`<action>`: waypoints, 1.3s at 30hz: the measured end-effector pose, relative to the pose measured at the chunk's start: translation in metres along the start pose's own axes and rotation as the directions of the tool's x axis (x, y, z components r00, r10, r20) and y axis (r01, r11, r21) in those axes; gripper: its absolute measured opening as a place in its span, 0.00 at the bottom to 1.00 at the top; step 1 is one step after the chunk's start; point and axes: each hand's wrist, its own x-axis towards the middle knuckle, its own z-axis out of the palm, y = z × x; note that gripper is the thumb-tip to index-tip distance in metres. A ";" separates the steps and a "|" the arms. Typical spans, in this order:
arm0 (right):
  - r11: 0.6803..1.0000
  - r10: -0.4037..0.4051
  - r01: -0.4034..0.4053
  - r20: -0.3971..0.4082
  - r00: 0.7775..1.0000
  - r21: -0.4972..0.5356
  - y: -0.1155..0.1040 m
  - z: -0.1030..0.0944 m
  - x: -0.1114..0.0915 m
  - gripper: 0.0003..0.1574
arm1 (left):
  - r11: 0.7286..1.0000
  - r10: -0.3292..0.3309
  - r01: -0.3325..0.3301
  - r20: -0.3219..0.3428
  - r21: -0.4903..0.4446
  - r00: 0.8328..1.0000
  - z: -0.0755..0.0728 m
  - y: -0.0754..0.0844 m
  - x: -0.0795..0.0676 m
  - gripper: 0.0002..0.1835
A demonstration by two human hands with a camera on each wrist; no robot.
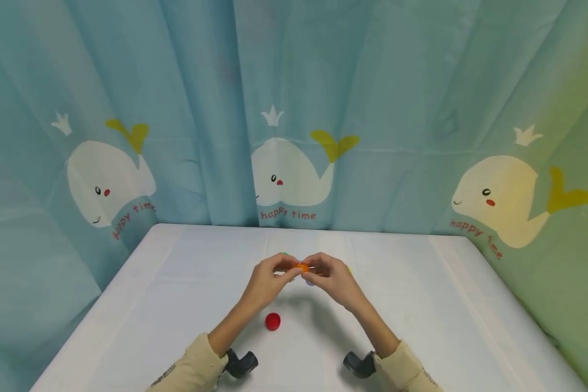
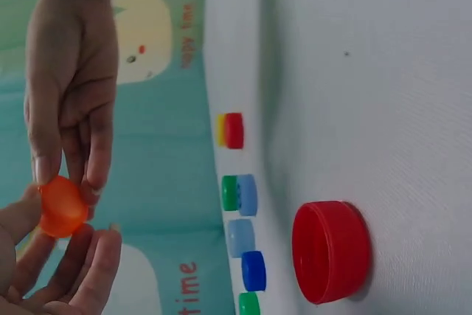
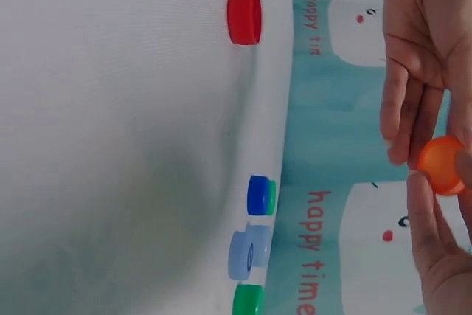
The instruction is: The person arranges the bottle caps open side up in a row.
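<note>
Orange bottle cap (image 1: 301,268) is held up above the white surface (image 1: 196,272), between the fingertips of both hands. Left hand (image 1: 268,276) pinches one edge of it, thumb against fingers; right hand (image 1: 334,279) pinches the opposite edge the same way, so the tips nearly meet around it. Parts of its rim are covered by fingers in each view. Each wrist view cuts off its own hand at the frame's side.

Nearer the person, a larger-looking red cap (image 2: 332,252) sits alone on the surface, hollow side up. Beyond the hands lie more caps: blue (image 3: 258,195), green (image 3: 248,300), light blue (image 3: 240,256), another red (image 2: 234,130) and a yellow (image 2: 220,130) mostly hidden behind it. From the head view the hands screen most of these, leaving slivers of colour, and their exact count is hard to make out. Behind hangs a whale-print curtain (image 1: 397,81).
</note>
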 end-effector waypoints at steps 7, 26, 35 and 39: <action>0.999 -0.036 0.036 0.055 0.998 0.013 0.002 -0.003 0.000 0.23 | 0.999 0.005 -0.005 0.024 0.032 1.000 -0.004 -0.005 -0.002 0.18; 0.989 -0.028 0.058 0.212 0.977 -0.133 0.003 -0.015 -0.004 0.22 | 0.999 0.024 -0.019 0.179 -0.029 0.983 -0.005 -0.010 -0.005 0.17; 0.957 -0.028 0.090 0.223 0.974 -0.276 0.010 -0.005 -0.007 0.17 | 0.992 -0.020 -0.016 0.285 0.125 0.958 -0.013 -0.013 -0.003 0.14; 0.942 -0.014 0.096 0.249 0.968 -0.320 0.011 -0.001 -0.008 0.15 | 0.985 -0.049 -0.013 0.350 0.173 0.936 -0.016 -0.015 -0.004 0.13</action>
